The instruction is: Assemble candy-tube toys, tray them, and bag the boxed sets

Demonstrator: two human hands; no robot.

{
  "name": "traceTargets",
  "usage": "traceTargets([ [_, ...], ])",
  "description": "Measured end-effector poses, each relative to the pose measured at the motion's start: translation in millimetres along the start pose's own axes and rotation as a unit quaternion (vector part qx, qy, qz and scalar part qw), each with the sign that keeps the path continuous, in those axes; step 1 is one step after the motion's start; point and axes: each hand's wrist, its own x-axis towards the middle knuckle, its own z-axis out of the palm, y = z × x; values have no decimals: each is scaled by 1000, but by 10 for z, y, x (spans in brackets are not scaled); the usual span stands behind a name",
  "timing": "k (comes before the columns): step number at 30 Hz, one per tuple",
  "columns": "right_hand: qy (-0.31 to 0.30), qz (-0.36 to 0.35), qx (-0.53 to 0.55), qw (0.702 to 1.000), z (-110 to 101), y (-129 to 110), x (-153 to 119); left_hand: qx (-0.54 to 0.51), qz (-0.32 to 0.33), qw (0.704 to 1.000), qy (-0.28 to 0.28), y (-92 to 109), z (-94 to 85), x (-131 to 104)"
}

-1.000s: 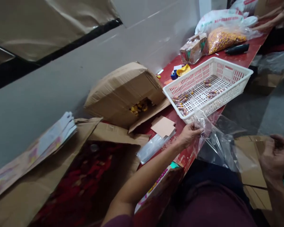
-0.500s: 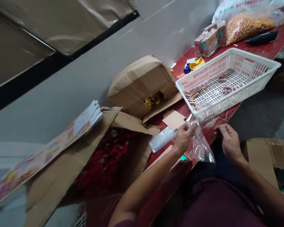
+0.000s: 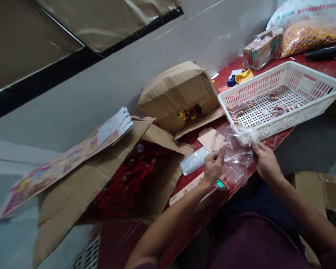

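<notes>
A clear plastic bag (image 3: 236, 158) is stretched between my two hands over the table's front edge. My left hand (image 3: 214, 166) pinches its left side, and my right hand (image 3: 266, 158) grips its right side near the basket's corner. Just beyond the bag stands a white plastic basket (image 3: 271, 129) holding several small purple-and-yellow capsule-like pieces (image 3: 236, 109). Beside my left hand lie a stack of clear flat bags (image 3: 194, 161) and some pale cards (image 3: 210, 137). A printed flat box (image 3: 184, 191) is partly covered by my left forearm.
An open carton (image 3: 168, 179) with red pieces stands at left, printed sheets (image 3: 72, 157) on its flap. Behind are another carton (image 3: 182, 89) with yellow pieces, wrapped boxes (image 3: 259, 52) and a bag of yellow pieces (image 3: 310, 37). A carton (image 3: 308, 190) sits at lower right.
My right hand has moved in and taken hold of the plastic bag, which is now spread between both hands. The whole view has shifted slightly, showing more of the printed box.
</notes>
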Motion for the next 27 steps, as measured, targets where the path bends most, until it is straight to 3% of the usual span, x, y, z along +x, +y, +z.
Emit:
traceTargets([
  [2,0,-20,2,1000,-69,-109,86,1,-42,998,54,-122,-233,178],
  [5,-95,-51,-131,986,-183,-374,155,8,-112,990,82,-264,-489,361],
  [7,-140,-90,-244,955,-230,-563,165,52,-83,985,142,-214,-519,329],
  [9,-140,-145,-328,923,-234,-717,161,153,84,964,200,-10,-423,172],
  [10,-139,-170,-359,907,-219,-776,157,216,202,933,206,139,-339,72],
  [12,-161,-210,-417,870,-172,-857,155,327,422,836,129,480,-139,-93],
  [14,-213,-235,-458,830,-128,-893,169,399,507,763,34,793,47,-123],
  [16,-259,-240,-490,797,-123,-899,198,457,506,730,-49,992,169,10],
  [18,-280,-221,-527,771,-162,-898,222,494,463,727,-117,1051,216,238],
  [20,-241,-206,-574,755,-217,-914,198,508,407,744,-151,1005,215,456],
  [24,-107,-272,-625,724,-210,-981,-46,493,329,794,-133,847,182,629],
  [27,-111,-295,-694,647,-147,-960,-154,484,320,807,-110,801,119,559],
])
